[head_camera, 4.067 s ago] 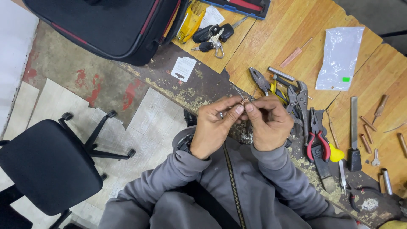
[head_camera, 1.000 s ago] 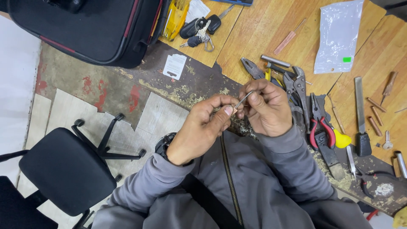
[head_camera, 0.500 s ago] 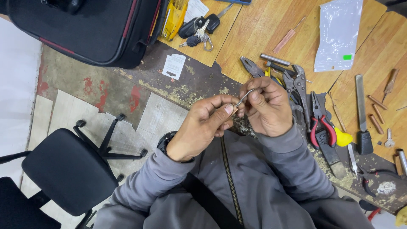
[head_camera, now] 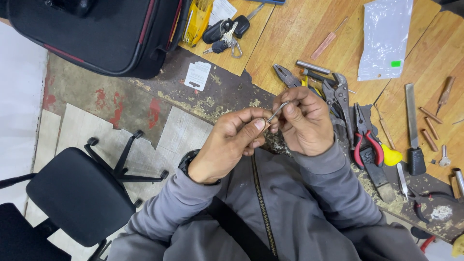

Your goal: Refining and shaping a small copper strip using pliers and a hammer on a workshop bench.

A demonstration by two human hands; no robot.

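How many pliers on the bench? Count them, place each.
3 clear: grey pliers above the right hand, locking pliers right of it, red-handled pliers farther right. More may be hidden.

A clear plastic bag [head_camera: 385,37] was laid flat on the wooden bench at the upper right, and a small green sticker [head_camera: 396,63] was seen near its lower edge; a white rectangular card [head_camera: 197,76] with dark print was laid on the worn dark edge of the bench, below the keys; a white paper slip [head_camera: 222,10] was tucked at the top, beside a yellow case.
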